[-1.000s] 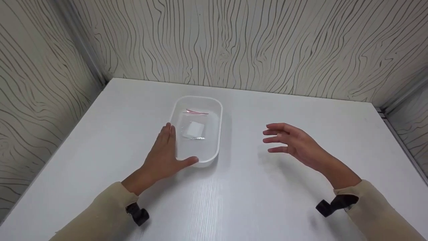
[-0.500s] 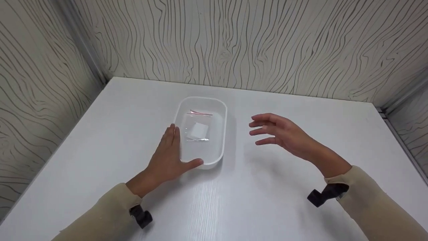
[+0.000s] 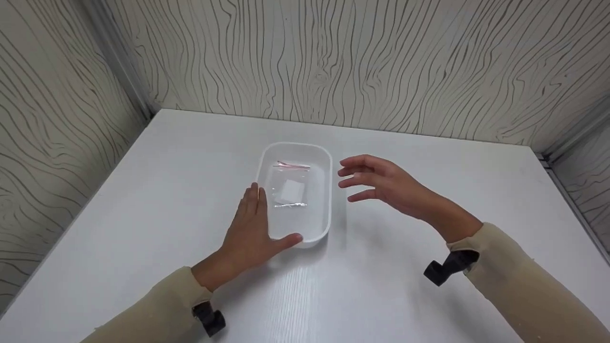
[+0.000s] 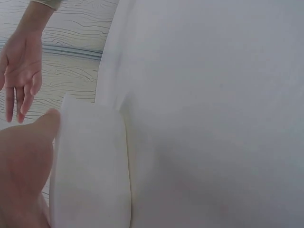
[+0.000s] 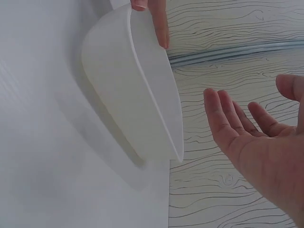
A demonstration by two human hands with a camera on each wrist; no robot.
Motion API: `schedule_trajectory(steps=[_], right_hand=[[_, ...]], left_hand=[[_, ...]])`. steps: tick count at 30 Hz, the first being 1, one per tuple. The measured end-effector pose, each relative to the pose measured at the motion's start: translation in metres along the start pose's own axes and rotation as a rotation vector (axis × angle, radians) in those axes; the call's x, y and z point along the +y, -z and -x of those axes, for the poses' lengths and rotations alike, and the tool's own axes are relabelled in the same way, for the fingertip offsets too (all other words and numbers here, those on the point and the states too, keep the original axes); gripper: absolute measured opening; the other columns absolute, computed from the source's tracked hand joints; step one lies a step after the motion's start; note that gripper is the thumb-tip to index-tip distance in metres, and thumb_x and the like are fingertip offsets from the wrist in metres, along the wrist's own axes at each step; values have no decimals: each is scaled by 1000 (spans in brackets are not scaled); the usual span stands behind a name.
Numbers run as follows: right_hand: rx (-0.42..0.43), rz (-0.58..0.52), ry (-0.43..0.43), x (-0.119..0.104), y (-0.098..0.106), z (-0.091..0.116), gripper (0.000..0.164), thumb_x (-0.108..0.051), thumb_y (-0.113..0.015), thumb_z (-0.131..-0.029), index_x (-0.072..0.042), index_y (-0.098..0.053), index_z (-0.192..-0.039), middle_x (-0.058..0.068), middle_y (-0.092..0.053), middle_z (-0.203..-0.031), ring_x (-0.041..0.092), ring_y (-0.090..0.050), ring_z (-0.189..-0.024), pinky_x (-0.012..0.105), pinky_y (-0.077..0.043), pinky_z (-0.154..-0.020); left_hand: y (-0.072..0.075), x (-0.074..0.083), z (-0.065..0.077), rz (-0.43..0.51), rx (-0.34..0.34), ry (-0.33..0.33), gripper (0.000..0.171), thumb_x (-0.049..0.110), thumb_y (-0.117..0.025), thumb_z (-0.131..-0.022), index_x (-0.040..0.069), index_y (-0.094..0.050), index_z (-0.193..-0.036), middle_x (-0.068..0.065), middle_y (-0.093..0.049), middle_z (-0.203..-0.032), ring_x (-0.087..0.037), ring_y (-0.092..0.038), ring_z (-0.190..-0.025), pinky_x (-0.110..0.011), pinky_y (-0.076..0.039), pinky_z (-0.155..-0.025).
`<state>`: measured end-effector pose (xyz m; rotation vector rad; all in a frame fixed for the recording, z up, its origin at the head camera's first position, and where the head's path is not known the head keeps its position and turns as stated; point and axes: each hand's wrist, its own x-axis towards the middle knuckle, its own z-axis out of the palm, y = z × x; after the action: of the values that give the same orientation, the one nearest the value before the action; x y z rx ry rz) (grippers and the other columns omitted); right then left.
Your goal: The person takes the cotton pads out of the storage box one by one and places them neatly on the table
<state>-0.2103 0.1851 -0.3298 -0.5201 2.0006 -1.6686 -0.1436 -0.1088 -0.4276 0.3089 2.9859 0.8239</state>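
Note:
A white plastic tub (image 3: 295,227) with rounded corners stands on the table. Inside it lies a clear zip bag (image 3: 289,187) with a red-edged seal and a small white rectangular piece. My left hand (image 3: 250,233) rests along the tub's left side with straight fingers, its thumb on the near rim. To the right, my right hand (image 3: 386,183) hovers beside the tub, fingers apart and slightly bent, holding nothing. In the right wrist view, a gap shows between this hand (image 5: 266,152) and the tub's wall (image 5: 114,71). The bag is hidden from both wrist views.
The white table (image 3: 190,157) extends around the tub. Its far edge meets a wood-grain patterned wall (image 3: 333,66). More patterned panels and metal corner strips (image 3: 114,62) stand at the left and right sides.
The tub has slid right and slightly nearer, with the bag inside and my left hand moving along with it. My right hand has moved left and slightly away from me, closer to the tub.

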Motion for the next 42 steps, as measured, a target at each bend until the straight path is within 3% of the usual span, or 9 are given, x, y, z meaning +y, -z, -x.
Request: schedule_trajectory(steps=[8,19,42], right_hand=[[-4,56,-46,-2,-18,-14,47,-17,-57,-104,1,-44,-145,18,-51,-142,32,-58,-126,45,-55,-97],[2,124,-111,-7,-36,-37,47,-20,-55,-103,-1,-44,-145,16,-52,-142,34,-56,-127,43,-56,-95],[71,296,-392,-9,-53,-76,50,-31,-55,-104,-5,-46,-145,16,-53,-146,31,-57,-130,42,-54,-98]], left_hand=[[-1,6,3,-15,-7,8,125,72,-69,-81,-8,-13,-159,-24,-7,-168,-41,-5,-155,-54,-22,-121],[0,8,8,-12,4,-21,126,74,-68,-82,-11,-14,-158,-27,-6,-167,-42,-4,-155,-52,-18,-123],[0,12,14,-19,-8,-23,127,74,-68,-81,-11,-13,-158,-28,-8,-167,-43,-5,-154,-53,-18,-122]])
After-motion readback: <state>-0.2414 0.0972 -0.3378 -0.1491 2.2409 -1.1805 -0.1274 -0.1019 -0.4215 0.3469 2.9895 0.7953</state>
